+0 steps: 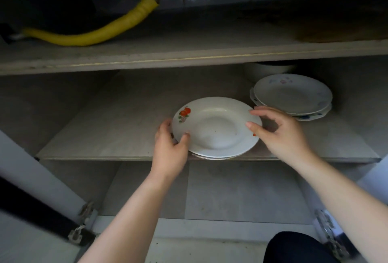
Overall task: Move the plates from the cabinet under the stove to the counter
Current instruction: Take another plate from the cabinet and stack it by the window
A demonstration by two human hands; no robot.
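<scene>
- Gripping the near-left rim, the left hand (170,147) had its thumb on top and its fingers curled round the edge of the front stack (216,128).
- The right hand (281,134) pinched the opposite rim between thumb and forefinger, the other fingers arched past the edge.
- The front stack (at least two plates, the top one marked with a red fruit print) sat at the lip of the middle shelf (105,132), not yet lifted.
- Done well, the lift would probably need both sets of fingers fully under the lowest plate, the stack kept level, and a straight pull outward, low enough to clear the upper shelf (189,57).
- A rear stack (291,94) of floral plates lay near the right hand, apart from the front one; brushing it seemed a risk.
- Behind that stood a white bowl (266,69), half hidden.
- A yellow hose (100,33) curved along the upper shelf in the gloom.
- The cabinet doors stood open on either side, and the counter was out of view.
</scene>
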